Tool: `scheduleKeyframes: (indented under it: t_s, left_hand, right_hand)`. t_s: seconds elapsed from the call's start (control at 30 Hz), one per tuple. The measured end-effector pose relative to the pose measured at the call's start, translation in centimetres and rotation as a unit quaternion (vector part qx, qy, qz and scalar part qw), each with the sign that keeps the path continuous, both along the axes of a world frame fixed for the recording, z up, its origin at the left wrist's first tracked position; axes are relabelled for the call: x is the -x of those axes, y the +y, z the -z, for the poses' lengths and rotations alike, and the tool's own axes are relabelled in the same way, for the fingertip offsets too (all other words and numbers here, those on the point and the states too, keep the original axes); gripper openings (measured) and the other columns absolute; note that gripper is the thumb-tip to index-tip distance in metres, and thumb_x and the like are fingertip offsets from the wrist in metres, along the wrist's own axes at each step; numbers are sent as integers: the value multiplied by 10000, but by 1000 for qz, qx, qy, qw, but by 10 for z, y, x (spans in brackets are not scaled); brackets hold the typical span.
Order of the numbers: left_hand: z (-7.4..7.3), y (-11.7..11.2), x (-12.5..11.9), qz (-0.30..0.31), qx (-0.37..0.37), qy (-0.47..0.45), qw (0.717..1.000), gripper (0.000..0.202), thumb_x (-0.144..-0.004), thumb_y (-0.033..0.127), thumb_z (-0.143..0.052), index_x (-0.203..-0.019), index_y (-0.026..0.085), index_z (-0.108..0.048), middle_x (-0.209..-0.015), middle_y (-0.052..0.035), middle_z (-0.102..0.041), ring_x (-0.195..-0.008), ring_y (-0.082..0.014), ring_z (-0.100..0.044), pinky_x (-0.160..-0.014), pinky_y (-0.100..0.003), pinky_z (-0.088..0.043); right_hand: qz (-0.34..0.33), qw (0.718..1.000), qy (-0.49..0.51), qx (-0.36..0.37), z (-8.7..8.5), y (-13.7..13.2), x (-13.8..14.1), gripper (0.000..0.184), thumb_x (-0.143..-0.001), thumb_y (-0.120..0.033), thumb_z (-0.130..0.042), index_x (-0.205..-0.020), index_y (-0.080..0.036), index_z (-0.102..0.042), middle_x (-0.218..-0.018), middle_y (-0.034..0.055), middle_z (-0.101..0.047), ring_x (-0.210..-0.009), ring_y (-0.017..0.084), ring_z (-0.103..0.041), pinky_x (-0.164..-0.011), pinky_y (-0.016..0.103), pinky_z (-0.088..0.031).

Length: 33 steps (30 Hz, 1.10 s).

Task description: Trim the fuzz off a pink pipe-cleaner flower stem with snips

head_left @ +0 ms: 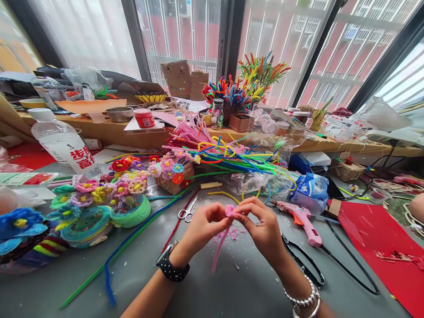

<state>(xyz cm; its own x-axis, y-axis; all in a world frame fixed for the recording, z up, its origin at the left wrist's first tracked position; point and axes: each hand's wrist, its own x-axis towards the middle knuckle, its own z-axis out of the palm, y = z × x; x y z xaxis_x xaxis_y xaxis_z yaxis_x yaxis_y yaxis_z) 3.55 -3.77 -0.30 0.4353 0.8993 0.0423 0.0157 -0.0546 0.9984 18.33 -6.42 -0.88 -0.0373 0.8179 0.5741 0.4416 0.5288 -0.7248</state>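
Between my two hands is a pink pipe cleaner (217, 253), bent into a small looped flower shape at its top, with a straight tail hanging down. My left hand (205, 221) pinches the looped part from the left. From the right, the thumb and fingers of my right hand (260, 225) close on the same part. Behind and below the fingers, small pink pipe cleaner pieces (233, 233) lie on the grey table (212, 296). Small scissors (188, 211) rest just left of my left hand, beside a dark red pipe cleaner (174, 229).
A pink glue gun (306, 221) and black-handled scissors (306, 260) lie to the right, near red paper (374, 238). A heap of coloured pipe cleaners (228, 152) spreads behind my hands. Pipe cleaner flowers in a green pot (130, 212) and a water bottle (66, 145) stand left.
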Motion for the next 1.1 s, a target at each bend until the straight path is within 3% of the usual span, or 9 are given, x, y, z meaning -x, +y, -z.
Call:
scheduleKeyframes:
  t_s: [0.2,0.3,0.47,0.57,0.7,0.8,0.9,1.1]
  left_hand:
    - [0,-1,1,-6,-45,4,999,185,-663,308,-614,-639,135,-555,-611,2,-539,-589,-105,-489,-550,-206,-397]
    - [-2,-3,-1,2,1,-19,1000,183,-667,310,-615,-708,133,-597,-658,-13,-577,-618,-119,-519,-569,-216,-411]
    - [-4,-5,-3,72,80,-57,993,233,-694,339,-590,-771,125,-642,-716,-57,-638,-699,-169,-578,-655,-269,-442]
    - [-3,-2,0,50,78,-57,994,215,-675,329,-613,-743,127,-636,-659,-37,-622,-633,-144,-566,-611,-247,-435]
    - [-3,5,9,-38,39,-59,997,178,-661,306,-630,-729,142,-625,-646,-5,-600,-610,-116,-532,-607,-229,-407]
    - [-3,9,15,-95,3,-82,992,160,-655,294,-639,-688,143,-597,-622,9,-567,-600,-104,-500,-598,-220,-387]
    - [-2,11,17,-131,-14,-110,985,167,-643,281,-652,-629,142,-560,-600,20,-537,-587,-93,-479,-574,-203,-369]
    - [-6,19,31,-253,-73,-102,959,171,-654,309,-633,-671,161,-548,-590,41,-536,-557,-86,-494,-558,-199,-378]
  right_hand:
    - [-44,991,105,62,2,2,0,88,-748,-254,-592,-698,-189,-624,-731,15,-555,-705,144,-540,-631,265,-450]
    - [-61,981,159,91,4,3,0,86,-751,-263,-586,-714,-194,-621,-751,10,-538,-717,137,-536,-613,249,-463]
    - [-92,965,210,125,6,4,5,95,-740,-282,-592,-707,-196,-619,-775,5,-529,-705,129,-542,-593,239,-484]
    - [-83,966,208,129,7,5,3,110,-734,-302,-594,-735,-193,-615,-849,24,-568,-799,155,-555,-638,254,-489]
    - [0,980,134,150,7,11,-12,245,-747,-336,-565,-948,-197,-589,-899,57,-628,-791,171,-580,-630,277,-480]
    - [101,983,-37,146,8,15,-31,163,-742,-306,-551,-770,-178,-647,-797,58,-649,-689,183,-588,-606,308,-455]
    - [151,953,-202,169,11,18,-46,129,-715,-234,-556,-646,-189,-654,-686,48,-655,-627,198,-589,-592,326,-431]
    - [177,924,-276,198,15,18,-55,139,-719,-210,-538,-639,-209,-651,-664,50,-675,-623,211,-604,-544,298,-406]
